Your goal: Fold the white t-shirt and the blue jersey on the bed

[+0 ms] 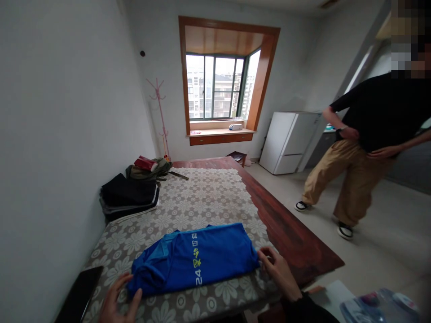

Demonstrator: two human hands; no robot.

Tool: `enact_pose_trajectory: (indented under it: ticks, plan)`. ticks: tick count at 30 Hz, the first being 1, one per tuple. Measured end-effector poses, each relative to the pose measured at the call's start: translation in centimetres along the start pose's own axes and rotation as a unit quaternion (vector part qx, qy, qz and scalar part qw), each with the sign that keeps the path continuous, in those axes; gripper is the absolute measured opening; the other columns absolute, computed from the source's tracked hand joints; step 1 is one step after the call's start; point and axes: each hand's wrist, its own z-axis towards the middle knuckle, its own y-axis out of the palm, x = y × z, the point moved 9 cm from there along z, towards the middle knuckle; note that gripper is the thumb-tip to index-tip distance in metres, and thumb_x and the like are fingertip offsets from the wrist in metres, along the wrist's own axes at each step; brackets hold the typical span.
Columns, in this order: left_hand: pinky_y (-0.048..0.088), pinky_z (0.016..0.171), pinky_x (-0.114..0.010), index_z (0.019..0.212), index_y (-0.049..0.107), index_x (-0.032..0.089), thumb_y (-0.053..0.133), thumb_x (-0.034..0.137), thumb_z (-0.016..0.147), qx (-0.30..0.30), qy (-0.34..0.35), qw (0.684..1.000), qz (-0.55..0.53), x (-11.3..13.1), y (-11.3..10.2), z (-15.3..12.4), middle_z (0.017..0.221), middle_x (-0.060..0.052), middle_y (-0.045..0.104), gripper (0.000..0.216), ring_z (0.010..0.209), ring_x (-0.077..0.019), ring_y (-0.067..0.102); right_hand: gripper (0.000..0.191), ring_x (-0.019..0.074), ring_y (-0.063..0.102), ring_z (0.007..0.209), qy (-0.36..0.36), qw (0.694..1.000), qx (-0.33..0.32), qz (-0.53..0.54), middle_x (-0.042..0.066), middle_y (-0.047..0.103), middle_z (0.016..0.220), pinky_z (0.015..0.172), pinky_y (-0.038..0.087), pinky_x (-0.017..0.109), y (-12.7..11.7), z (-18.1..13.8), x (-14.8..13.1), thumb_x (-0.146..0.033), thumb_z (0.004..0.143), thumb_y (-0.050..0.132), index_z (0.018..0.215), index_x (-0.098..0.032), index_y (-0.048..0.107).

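Note:
A blue shirt (218, 255) with white and yellow lettering lies folded into a long strip on the flower-patterned tablecloth (202, 193). Its left end is bunched and creased, while the right part lies flatter. My right hand (278, 269) pinches the shirt's right edge between thumb and fingers. At the opposite end, my left hand (117, 300) has its thumb and fingers apart around the lower left corner, close to the fabric. The lower part of that hand is cut off by the frame.
A stack of folded dark clothes (129, 195) and a green bag (151, 168) sit against the left wall. A black flat device (79, 294) lies at the near left. Beyond the red-brown table edge (289, 237) stands a person (363, 148). A plastic bottle (379, 307) is at lower right.

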Motion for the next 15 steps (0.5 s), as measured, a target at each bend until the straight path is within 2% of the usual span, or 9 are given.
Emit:
enact_pose_trajectory:
  ticks: [2,3,6,8,12,15]
  plan:
    - [0.036,0.120,-0.055,0.119,0.061,0.025,0.058,0.044,0.076,-0.055,0.073,0.990,0.104,2.6,1.3,0.9,0.141,-0.012,0.060,0.048,0.137,-0.0352,0.051,0.044,0.0231,0.070,0.068,-0.022,0.998,0.017,-0.048,0.004,0.074,0.082,0.059,0.052,0.032,0.2,0.8,-0.7,-0.056,0.079,0.062,0.108,-0.022,0.065]
    - [0.035,0.119,-0.055,0.123,0.061,0.024,0.058,0.041,0.075,-0.087,0.085,0.982,0.143,3.0,2.1,1.3,0.143,-0.012,0.060,0.051,0.138,-0.0347,0.049,0.049,0.0257,0.072,0.078,-0.042,0.996,0.018,-0.077,0.007,0.075,0.091,0.070,0.055,0.035,0.7,1.1,-1.1,-0.054,0.079,0.064,0.116,-0.022,0.063]
    - [0.040,0.114,-0.054,0.126,0.061,0.025,0.056,0.039,0.075,-0.158,0.067,0.966,0.192,2.3,4.0,2.2,0.140,-0.011,0.062,0.053,0.134,-0.0332,0.054,0.058,0.0310,0.067,0.114,-0.099,0.986,0.005,-0.136,0.013,0.071,0.122,0.100,0.050,0.042,2.7,1.3,-2.0,-0.045,0.078,0.065,0.130,-0.023,0.057]
    - [0.043,0.112,-0.050,0.115,0.066,0.025,0.055,0.042,0.076,-0.173,0.056,0.966,0.185,1.8,4.4,2.8,0.130,-0.010,0.069,0.044,0.125,-0.0315,0.060,0.057,0.0302,0.061,0.126,-0.112,0.984,-0.003,-0.137,0.013,0.065,0.133,0.108,0.045,0.042,3.8,1.2,-2.2,-0.036,0.079,0.060,0.134,-0.023,0.055]
    - [0.050,0.101,-0.043,0.090,0.065,0.026,0.054,0.045,0.077,-0.173,0.020,0.974,0.144,1.1,4.1,4.4,0.103,-0.007,0.077,0.026,0.106,-0.0288,0.070,0.054,0.0275,0.061,0.125,-0.130,0.986,-0.017,-0.099,0.012,0.067,0.129,0.111,0.043,0.041,4.7,1.3,-2.9,-0.021,0.076,0.052,0.129,-0.021,0.058]
    - [0.054,0.087,-0.039,0.082,0.060,0.028,0.048,0.046,0.080,-0.153,-0.028,0.979,0.132,0.0,3.2,5.3,0.089,-0.004,0.078,0.022,0.094,-0.0274,0.073,0.048,0.0272,0.063,0.120,-0.146,0.986,-0.031,-0.075,0.010,0.070,0.122,0.110,0.043,0.041,4.5,1.7,-3.5,-0.018,0.072,0.051,0.119,-0.021,0.064]
